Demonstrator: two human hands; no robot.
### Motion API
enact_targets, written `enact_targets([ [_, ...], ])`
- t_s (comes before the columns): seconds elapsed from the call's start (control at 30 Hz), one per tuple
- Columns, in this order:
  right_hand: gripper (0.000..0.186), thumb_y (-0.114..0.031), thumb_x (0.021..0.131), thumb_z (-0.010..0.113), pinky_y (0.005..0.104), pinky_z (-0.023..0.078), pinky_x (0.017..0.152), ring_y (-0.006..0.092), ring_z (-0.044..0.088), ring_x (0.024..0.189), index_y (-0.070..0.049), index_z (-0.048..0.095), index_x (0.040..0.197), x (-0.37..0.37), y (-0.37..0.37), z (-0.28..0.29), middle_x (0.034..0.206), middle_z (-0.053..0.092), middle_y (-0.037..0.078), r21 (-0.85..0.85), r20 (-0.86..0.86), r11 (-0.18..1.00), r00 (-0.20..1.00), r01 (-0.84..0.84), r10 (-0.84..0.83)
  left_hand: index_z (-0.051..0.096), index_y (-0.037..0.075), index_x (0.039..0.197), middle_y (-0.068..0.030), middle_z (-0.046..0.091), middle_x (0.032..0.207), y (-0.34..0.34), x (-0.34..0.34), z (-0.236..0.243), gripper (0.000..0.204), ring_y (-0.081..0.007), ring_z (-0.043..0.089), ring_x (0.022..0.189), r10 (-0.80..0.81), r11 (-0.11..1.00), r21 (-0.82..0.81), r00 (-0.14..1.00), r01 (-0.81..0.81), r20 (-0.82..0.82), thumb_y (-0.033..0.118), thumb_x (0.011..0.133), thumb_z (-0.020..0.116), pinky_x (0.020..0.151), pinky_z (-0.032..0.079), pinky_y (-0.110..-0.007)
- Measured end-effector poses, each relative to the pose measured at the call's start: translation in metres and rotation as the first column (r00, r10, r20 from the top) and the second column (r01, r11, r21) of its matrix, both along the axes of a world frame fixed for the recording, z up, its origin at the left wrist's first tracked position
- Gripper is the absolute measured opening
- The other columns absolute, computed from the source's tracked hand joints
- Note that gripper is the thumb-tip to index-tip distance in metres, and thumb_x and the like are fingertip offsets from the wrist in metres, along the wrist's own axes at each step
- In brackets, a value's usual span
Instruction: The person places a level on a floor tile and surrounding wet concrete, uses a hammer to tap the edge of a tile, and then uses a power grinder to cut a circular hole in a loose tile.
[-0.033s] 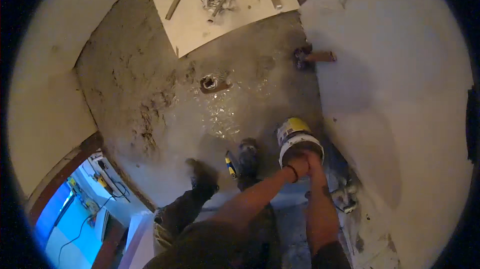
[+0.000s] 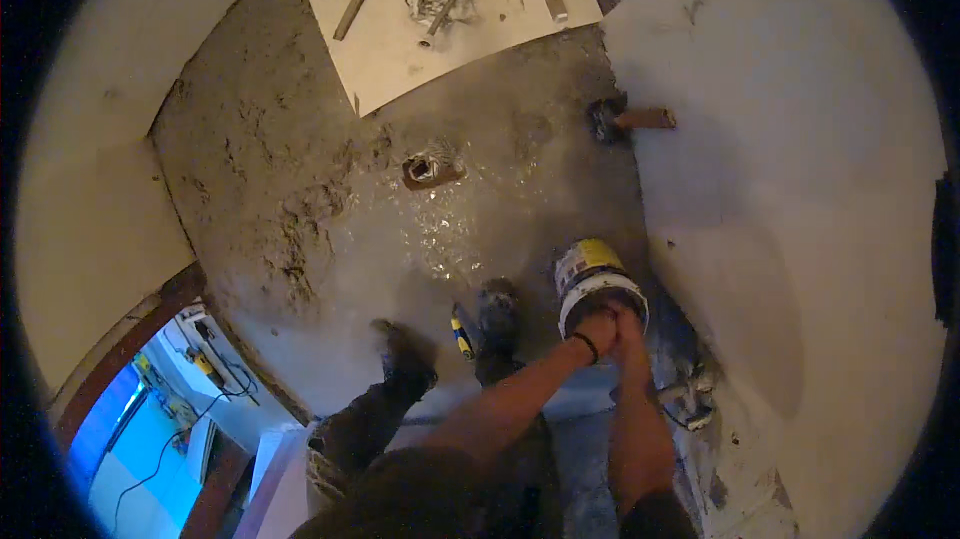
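Observation:
Both my hands reach into the mouth of a white bucket (image 2: pixel 604 285) with a yellow patch on its side, right of my boots. The bucket's opening faces up toward me. My left hand (image 2: pixel 597 326), with a dark band at the wrist, lies close beside my right hand (image 2: pixel 626 320). The fingers of both hands are down inside the rim. Shadow hides them, so what they hold, if anything, does not show. On the floor by my boot is a yellow and dark-blue hand tool (image 2: pixel 462 336), perhaps a utility knife.
A pipe opening (image 2: pixel 421 170) sits in the wet, rough floor ahead. Beyond it, a pale board (image 2: pixel 400 69) carries bars and crumpled wrapping. A brown pipe stub (image 2: pixel 648 118) projects beside the right-hand wall. At left a doorway opens onto a blue-lit area with a cable (image 2: pixel 170 459).
My hands have shifted very slightly at the bucket's mouth. Otherwise the view has only moved by a small amount.

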State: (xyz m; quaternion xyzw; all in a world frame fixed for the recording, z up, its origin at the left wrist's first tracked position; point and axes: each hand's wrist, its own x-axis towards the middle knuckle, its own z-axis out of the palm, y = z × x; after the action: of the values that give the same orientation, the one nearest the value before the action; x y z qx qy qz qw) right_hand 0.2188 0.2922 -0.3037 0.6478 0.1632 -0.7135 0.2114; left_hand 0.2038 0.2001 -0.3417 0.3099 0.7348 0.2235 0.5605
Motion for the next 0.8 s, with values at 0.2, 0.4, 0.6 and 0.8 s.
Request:
enact_targets([
  [0.2, 0.039, -0.029, 0.088, 0.049, 0.0393, 0.047, 0.089, 0.0274, 0.058, 0.101, -0.003, 0.056, 0.116, -0.007, -0.036, 0.001, 0.112, 0.059, 0.015, 0.647, 0.168, 0.692, 0.946, -0.319, 0.279, 0.041, 0.0, 0.131, -0.0254, 0.056, 0.116, 0.015, -0.008, 0.014, 0.06, -0.0352, 0.057, 0.107, 0.49, 0.869, -0.195, 0.848, -0.456, 0.202, 0.039, 0.086, 0.049, 0.09, 0.046, -0.043],
  [0.4, 0.042, -0.029, 0.089, 0.049, 0.0379, 0.046, 0.091, 0.0261, 0.055, 0.106, -0.002, 0.052, 0.12, -0.019, -0.025, 0.017, 0.117, 0.056, 0.015, 0.371, -0.051, 0.928, 0.999, 0.017, 0.002, 0.04, 0.001, 0.131, -0.026, 0.055, 0.116, 0.018, -0.019, 0.006, 0.061, -0.0365, 0.056, 0.107, 0.611, 0.791, -0.183, 0.768, -0.584, 0.19, 0.04, 0.085, 0.049, 0.09, 0.046, -0.044],
  [0.6, 0.042, -0.031, 0.09, 0.049, 0.0379, 0.047, 0.084, 0.0256, 0.056, 0.102, 0.0, 0.052, 0.119, -0.026, -0.026, 0.03, 0.111, 0.058, 0.012, 0.387, -0.028, 0.92, 0.999, 0.053, -0.045, 0.044, 0.003, 0.128, -0.0242, 0.057, 0.114, 0.015, -0.033, 0.01, 0.057, -0.0363, 0.057, 0.104, 0.548, 0.833, -0.224, 0.813, -0.506, 0.199, 0.039, 0.084, 0.05, 0.088, 0.047, -0.044],
  [0.8, 0.039, -0.034, 0.091, 0.045, 0.0384, 0.048, 0.08, 0.0272, 0.059, 0.097, -0.005, 0.055, 0.115, 0.002, -0.01, 0.048, 0.108, 0.06, 0.014, 0.757, 0.169, 0.605, 0.968, -0.248, 0.185, 0.047, 0.004, 0.126, -0.0224, 0.059, 0.112, 0.013, -0.071, 0.07, 0.054, -0.0362, 0.059, 0.102, 0.473, 0.879, -0.187, 0.853, -0.439, 0.22, 0.038, 0.084, 0.051, 0.087, 0.047, -0.045],
])
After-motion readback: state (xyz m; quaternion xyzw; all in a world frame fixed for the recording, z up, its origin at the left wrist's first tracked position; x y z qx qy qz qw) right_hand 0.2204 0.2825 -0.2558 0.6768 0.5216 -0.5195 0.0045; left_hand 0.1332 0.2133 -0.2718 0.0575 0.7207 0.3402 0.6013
